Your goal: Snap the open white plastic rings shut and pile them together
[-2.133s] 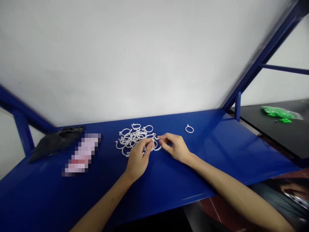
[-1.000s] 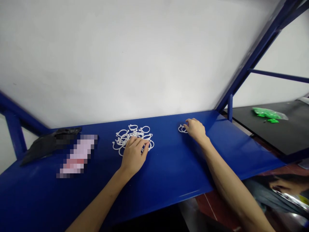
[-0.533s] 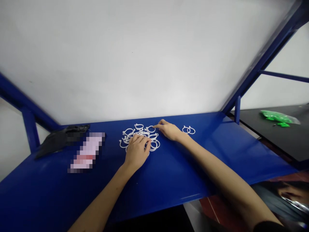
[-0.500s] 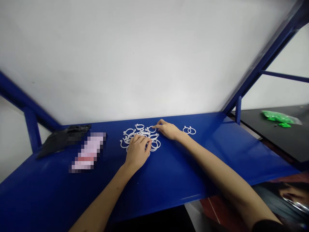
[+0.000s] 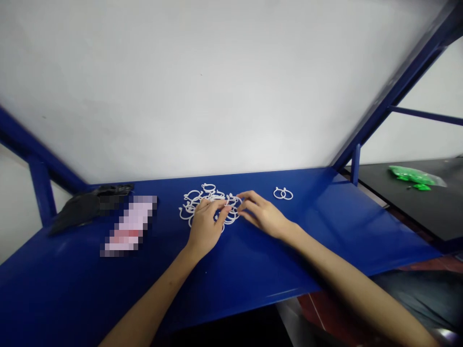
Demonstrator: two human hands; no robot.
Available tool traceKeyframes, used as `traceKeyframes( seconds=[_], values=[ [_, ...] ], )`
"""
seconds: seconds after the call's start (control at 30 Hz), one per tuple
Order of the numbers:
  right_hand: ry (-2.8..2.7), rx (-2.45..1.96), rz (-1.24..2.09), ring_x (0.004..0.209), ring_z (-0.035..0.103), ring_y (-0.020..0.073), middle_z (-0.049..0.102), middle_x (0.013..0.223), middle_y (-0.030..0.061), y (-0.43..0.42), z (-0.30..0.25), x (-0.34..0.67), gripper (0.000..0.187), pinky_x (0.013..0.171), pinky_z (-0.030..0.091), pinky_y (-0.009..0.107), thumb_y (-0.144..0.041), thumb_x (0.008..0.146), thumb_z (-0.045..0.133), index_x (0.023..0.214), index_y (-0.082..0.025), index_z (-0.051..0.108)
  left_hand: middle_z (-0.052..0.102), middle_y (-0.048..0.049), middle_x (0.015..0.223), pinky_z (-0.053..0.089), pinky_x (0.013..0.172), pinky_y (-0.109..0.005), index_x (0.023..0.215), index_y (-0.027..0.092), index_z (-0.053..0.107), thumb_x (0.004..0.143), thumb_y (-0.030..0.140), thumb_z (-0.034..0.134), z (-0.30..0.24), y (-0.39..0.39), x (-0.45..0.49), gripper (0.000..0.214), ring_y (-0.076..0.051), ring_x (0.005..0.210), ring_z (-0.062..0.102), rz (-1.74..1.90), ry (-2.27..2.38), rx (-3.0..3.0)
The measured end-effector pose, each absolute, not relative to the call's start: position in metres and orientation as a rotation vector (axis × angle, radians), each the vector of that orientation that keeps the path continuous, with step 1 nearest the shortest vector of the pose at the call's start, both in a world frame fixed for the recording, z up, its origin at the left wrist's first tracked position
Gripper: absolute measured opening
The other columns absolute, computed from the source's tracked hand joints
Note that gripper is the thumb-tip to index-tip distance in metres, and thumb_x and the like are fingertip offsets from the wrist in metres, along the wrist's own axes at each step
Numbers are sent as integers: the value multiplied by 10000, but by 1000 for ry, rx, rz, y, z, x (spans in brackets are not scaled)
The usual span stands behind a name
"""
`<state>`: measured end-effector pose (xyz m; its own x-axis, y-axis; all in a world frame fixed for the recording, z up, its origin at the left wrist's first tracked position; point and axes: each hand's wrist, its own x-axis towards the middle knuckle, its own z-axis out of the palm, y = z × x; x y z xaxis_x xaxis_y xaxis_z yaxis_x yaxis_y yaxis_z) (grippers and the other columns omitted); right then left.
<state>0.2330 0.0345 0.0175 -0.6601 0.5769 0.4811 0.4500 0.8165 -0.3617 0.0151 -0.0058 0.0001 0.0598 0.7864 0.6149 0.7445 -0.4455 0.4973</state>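
A pile of white plastic curtain rings, each with a small eyelet, lies on the blue table. My left hand rests over the near side of the pile, thumb and index finger brought together at a white ring. From the right, my right hand reaches to the pile's edge, its bent fingers closed at the rim of a ring there. The fingers cover part of that ring and several others. Two overlapping curtain rings lie apart from the pile, further right.
On the left lie a black plastic bag and a blurred-out pinkish packet. A white wall rises behind the table, between blue frame posts. To the right, a black table holds a bag of green pieces.
My right hand has drawn back from the far ring toward me, to the pile's right edge. My left hand stays over the pile, its thumb and index finger shifted slightly.
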Motion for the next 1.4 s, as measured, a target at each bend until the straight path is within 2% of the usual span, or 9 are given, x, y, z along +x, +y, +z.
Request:
traceKeyframes(
  seconds=[0.07,0.2,0.37,0.47,0.7,1.0,1.17,1.3,1.4],
  values=[
    [-2324,-718,304,1056,648,194,578,1283,114,20,10,227,105,936,568,407,-271,991,556,1070,-233,613,757,-34,892,532,798,-348,995,226,694,956,334,571,2,-8,17,168,-216,884,683,1374,1542,2133],
    [-1961,-775,516,896,683,161,649,1145,100,7,-1,214,286,826,595,333,-289,964,604,1232,-224,531,774,-12,842,529,672,-281,962,230,673,957,324,551,7,-14,21,154,-187,797,722,1311,1468,1945],
    [-1866,-873,711,779,709,155,735,899,41,7,1,213,136,732,576,281,-320,978,581,1030,-202,626,786,-2,818,531,604,-261,1122,248,660,937,313,577,11,-20,28,212,-189,742,747,1268,1401,1857],
    [-1905,-871,675,790,715,161,753,884,41,5,2,215,155,748,560,280,-301,991,559,926,-201,658,783,4,780,534,579,-259,1147,245,653,932,282,586,9,-22,31,228,-178,665,733,1255,1390,1869],
    [-2006,-802,559,776,705,162,733,866,50,-1,-6,220,173,722,548,270,-279,1013,514,959,-213,665,783,-38,975,603,775,-312,984,232,703,927,263,619,-6,-25,34,106,-187,822,755,1400,1313,1955],
    [-2276,-660,280,808,647,170,693,902,84,-3,-8,227,247,720,534,281,-158,1026,383,1031,-191,627,707,1,791,567,762,-275,905,240,743,922,183,614,-13,-26,30,142,-152,778,693,1418,1321,2124],
    [-2440,-647,129,771,627,169,684,890,82,5,-9,232,267,684,509,266,-128,1019,372,1084,-171,628,721,4,821,572,769,-283,836,238,736,901,177,628,-11,-19,27,140,-152,767,697,1315,1354,2111],
    [-2396,-727,183,810,637,162,666,921,77,8,-2,228,240,713,523,260,-203,1040,403,1082,-188,639,740,-13,895,584,794,-312,968,237,738,920,223,637,-7,-16,28,113,-166,810,705,1322,1376,2166],
    [-2306,-766,168,847,642,166,647,975,78,11,9,228,233,735,542,270,-242,1032,438,1097,-219,661,755,-27,985,569,875,-364,1207,251,673,938,257,635,-5,-15,28,272,-199,938,680,1334,1412,2287]
  ],
)
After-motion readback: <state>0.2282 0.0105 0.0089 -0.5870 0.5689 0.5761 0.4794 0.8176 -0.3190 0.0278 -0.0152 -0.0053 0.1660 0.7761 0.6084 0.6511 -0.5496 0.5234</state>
